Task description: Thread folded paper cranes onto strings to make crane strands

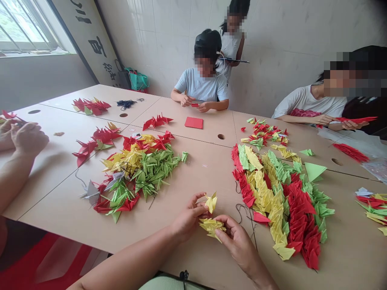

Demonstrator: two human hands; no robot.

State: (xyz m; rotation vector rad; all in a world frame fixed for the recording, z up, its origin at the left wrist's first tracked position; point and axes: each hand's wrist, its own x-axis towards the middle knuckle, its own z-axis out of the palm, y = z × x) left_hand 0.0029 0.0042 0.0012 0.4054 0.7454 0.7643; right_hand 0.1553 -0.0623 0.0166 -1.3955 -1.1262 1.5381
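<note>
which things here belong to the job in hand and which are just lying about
Job in hand:
yellow piece, in left hand
yellow bunch, in right hand
folded-paper rows at right, probably

Apparently just lying about:
teal bag
lettered panel
small paper slip

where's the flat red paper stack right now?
Head view, upper middle: the stack lies on the table in front of the person in light blue, just right of some red folded pieces.

matt paper pieces (211, 227), smooth tabletop (198, 183)
</note>
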